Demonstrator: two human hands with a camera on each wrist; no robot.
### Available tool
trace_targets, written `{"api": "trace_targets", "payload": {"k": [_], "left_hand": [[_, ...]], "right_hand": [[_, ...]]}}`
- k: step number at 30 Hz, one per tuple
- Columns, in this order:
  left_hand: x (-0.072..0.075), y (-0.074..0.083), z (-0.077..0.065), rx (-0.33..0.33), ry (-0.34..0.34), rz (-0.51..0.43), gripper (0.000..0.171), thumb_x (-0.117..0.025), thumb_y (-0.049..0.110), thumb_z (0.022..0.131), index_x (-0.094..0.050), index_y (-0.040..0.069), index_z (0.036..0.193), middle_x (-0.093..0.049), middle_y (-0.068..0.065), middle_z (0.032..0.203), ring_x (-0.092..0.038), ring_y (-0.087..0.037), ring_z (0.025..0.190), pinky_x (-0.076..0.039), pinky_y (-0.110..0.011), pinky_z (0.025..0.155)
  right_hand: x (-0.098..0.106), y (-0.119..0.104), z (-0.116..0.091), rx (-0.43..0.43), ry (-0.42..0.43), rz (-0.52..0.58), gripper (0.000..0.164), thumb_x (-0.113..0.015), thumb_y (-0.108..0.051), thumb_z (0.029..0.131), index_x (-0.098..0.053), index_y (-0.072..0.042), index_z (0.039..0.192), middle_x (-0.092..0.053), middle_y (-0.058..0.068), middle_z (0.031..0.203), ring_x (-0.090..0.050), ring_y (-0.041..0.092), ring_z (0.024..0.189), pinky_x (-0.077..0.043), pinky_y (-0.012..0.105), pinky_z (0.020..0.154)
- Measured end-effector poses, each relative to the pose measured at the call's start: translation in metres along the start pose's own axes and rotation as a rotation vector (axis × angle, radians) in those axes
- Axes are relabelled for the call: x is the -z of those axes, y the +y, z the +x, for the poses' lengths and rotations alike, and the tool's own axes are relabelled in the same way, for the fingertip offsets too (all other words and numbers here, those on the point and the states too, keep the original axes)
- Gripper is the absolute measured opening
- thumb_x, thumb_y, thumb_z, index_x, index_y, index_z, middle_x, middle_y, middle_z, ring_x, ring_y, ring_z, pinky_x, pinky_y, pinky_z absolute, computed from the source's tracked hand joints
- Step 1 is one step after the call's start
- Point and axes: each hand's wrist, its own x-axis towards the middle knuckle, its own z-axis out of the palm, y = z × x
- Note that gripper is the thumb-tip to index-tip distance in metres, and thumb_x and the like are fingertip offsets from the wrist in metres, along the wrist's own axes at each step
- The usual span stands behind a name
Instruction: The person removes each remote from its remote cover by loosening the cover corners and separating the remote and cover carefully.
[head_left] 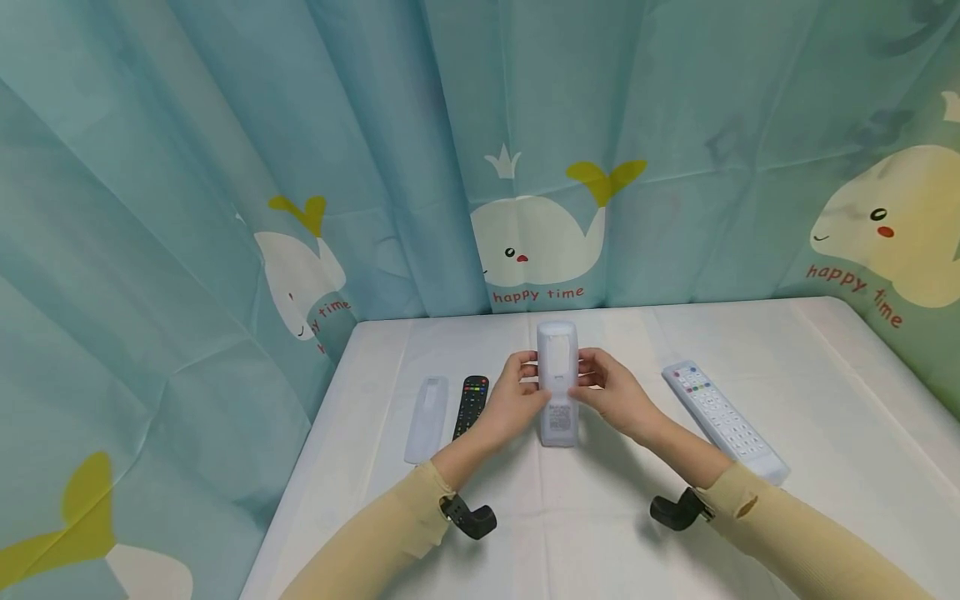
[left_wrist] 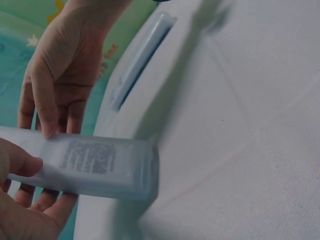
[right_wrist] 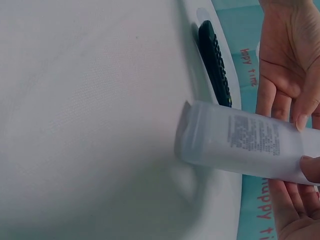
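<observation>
Both hands hold a white remote control (head_left: 558,383) in a translucent sleeve, over the middle of the table, its back with a printed label turned to the head camera. My left hand (head_left: 519,393) pinches its left edge, thumb on the back and fingers behind. On the opposite edge, my right hand (head_left: 617,395) grips it the same way. The left wrist view shows the left thumb (left_wrist: 25,162) lying beside the label. In the right wrist view the remote's lower end points left above the white tabletop.
Left of the hands lie a black remote (head_left: 471,402) and an empty-looking translucent cover (head_left: 427,421). A second white remote (head_left: 722,417) lies button side up at the right, partly behind the right forearm. A blue curtain (head_left: 420,167) with whale prints hangs behind the white table (head_left: 510,533).
</observation>
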Motion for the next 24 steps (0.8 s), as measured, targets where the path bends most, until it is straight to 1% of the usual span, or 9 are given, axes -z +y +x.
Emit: {"api": "trace_targets", "payload": {"k": [3, 8, 10, 14, 16, 20, 24], "left_hand": [[-0.0003, 0.0005, 0.0006, -0.013, 0.001, -0.001, 0.059, -0.061, -0.001, 0.097, -0.037, 0.009, 0.149, -0.055, -0.013, 0.132, -0.063, -0.025, 0.11, -0.053, -0.041, 0.093], [-0.0005, 0.0001, -0.0001, -0.024, 0.01, 0.006, 0.057, -0.062, -0.001, 0.097, -0.038, 0.007, 0.148, -0.056, -0.014, 0.131, -0.063, -0.027, 0.111, -0.054, -0.042, 0.092], [-0.0004, 0.0003, -0.0008, -0.024, 0.01, 0.007, 0.057, -0.062, -0.001, 0.097, -0.038, 0.006, 0.148, -0.055, -0.015, 0.132, -0.063, -0.029, 0.113, -0.053, -0.044, 0.094], [0.0001, 0.0021, -0.0021, -0.019, 0.011, 0.021, 0.057, -0.062, 0.002, 0.097, -0.038, 0.007, 0.148, -0.055, -0.013, 0.133, -0.061, -0.027, 0.116, -0.053, -0.044, 0.096], [0.0004, 0.0027, -0.0023, -0.02, 0.012, 0.026, 0.056, -0.062, 0.003, 0.097, -0.039, 0.006, 0.148, -0.055, -0.013, 0.133, -0.061, -0.027, 0.116, -0.053, -0.044, 0.096], [0.001, 0.0032, -0.0024, -0.028, 0.012, 0.025, 0.054, -0.063, 0.004, 0.097, -0.041, 0.005, 0.147, -0.054, -0.013, 0.133, -0.061, -0.027, 0.116, -0.053, -0.043, 0.096], [0.0017, 0.0047, -0.002, -0.042, 0.019, 0.025, 0.051, -0.064, 0.007, 0.098, -0.043, 0.003, 0.144, -0.053, -0.013, 0.134, -0.061, -0.028, 0.118, -0.052, -0.044, 0.097]], "right_hand": [[-0.0001, -0.0004, -0.0002, 0.019, 0.006, -0.008, 0.05, -0.066, 0.006, 0.094, -0.046, 0.007, 0.14, -0.06, 0.024, 0.125, -0.061, 0.036, 0.111, -0.054, 0.029, 0.088], [-0.0003, 0.0001, -0.001, 0.048, 0.001, -0.018, 0.048, -0.066, 0.005, 0.096, -0.046, 0.006, 0.14, -0.06, 0.024, 0.126, -0.061, 0.036, 0.112, -0.054, 0.035, 0.09], [-0.0005, -0.0003, -0.0015, 0.05, -0.002, -0.022, 0.048, -0.066, 0.004, 0.096, -0.046, 0.006, 0.14, -0.06, 0.024, 0.127, -0.061, 0.036, 0.112, -0.054, 0.038, 0.091], [-0.0009, -0.0019, -0.0027, 0.046, -0.001, -0.03, 0.05, -0.066, 0.004, 0.096, -0.045, 0.005, 0.142, -0.059, 0.024, 0.129, -0.06, 0.037, 0.114, -0.054, 0.046, 0.094], [-0.0014, -0.0031, -0.0031, 0.05, -0.001, -0.03, 0.052, -0.067, 0.003, 0.096, -0.044, 0.005, 0.143, -0.059, 0.025, 0.13, -0.06, 0.038, 0.115, -0.054, 0.048, 0.095], [-0.0012, -0.004, -0.0032, 0.061, 0.002, -0.032, 0.052, -0.067, 0.002, 0.096, -0.045, 0.005, 0.143, -0.06, 0.025, 0.13, -0.06, 0.038, 0.116, -0.053, 0.049, 0.096], [-0.0005, -0.002, -0.0017, 0.075, 0.01, -0.046, 0.05, -0.068, 0.002, 0.096, -0.047, 0.006, 0.141, -0.061, 0.024, 0.13, -0.061, 0.037, 0.115, -0.053, 0.047, 0.096]]}}
